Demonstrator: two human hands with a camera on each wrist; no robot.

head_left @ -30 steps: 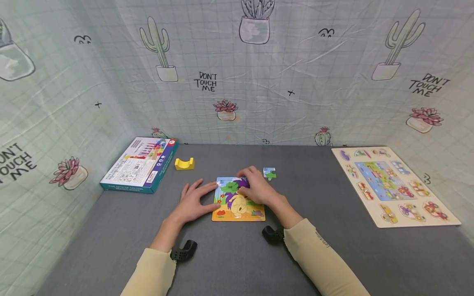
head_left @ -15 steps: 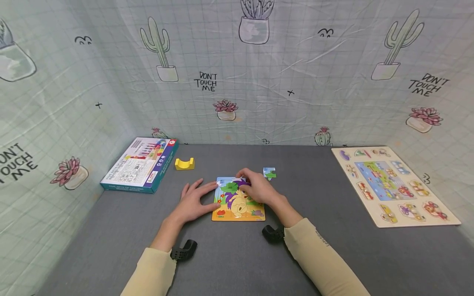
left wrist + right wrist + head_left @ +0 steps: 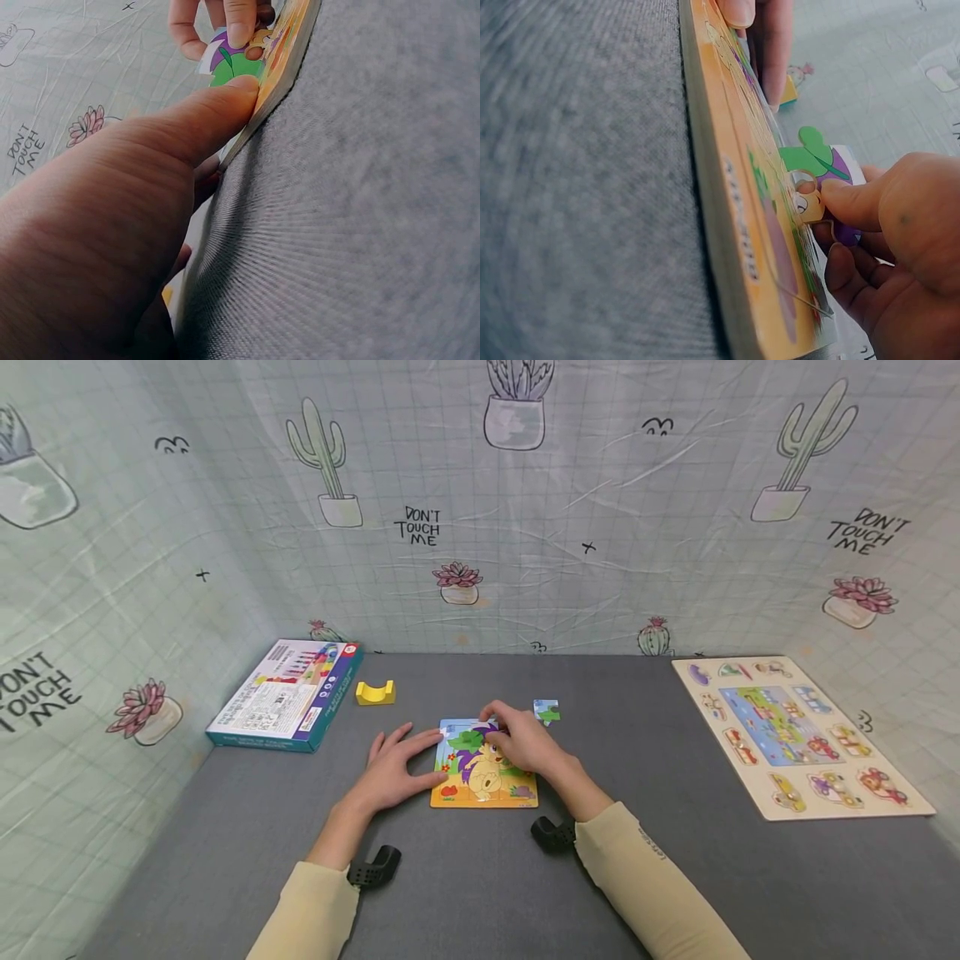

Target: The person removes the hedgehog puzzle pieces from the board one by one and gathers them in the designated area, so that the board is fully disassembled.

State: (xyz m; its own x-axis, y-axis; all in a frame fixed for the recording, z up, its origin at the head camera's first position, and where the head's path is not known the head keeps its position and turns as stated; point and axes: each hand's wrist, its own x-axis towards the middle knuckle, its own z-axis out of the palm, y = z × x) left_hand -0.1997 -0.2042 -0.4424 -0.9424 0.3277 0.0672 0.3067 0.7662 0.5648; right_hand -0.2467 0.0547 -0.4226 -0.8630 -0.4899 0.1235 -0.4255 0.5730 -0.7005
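A jigsaw puzzle board with a purple-spined hedgehog picture lies in front of me. My left hand rests at its left side, fingers extended, the thumb near the front corner and the index finger at the back. In the left wrist view, the thumb presses on the board's edge. Over the upper right part of the board, my right hand pinches a puzzle piece, green and purple with part of the hedgehog's face. That piece stands tilted up from the board. Behind the right hand lies a loose blue-and-green puzzle piece.
At the back left sits a flat game box with a teal side. Beside it stands a yellow curved block. A large wooden picture puzzle lies on the right of the grey table. A cactus-print cloth hangs behind.
My right hand has shifted slightly at the upper right of the board, and more of the hedgehog's face shows beside its thumb. The left hand keeps its place.
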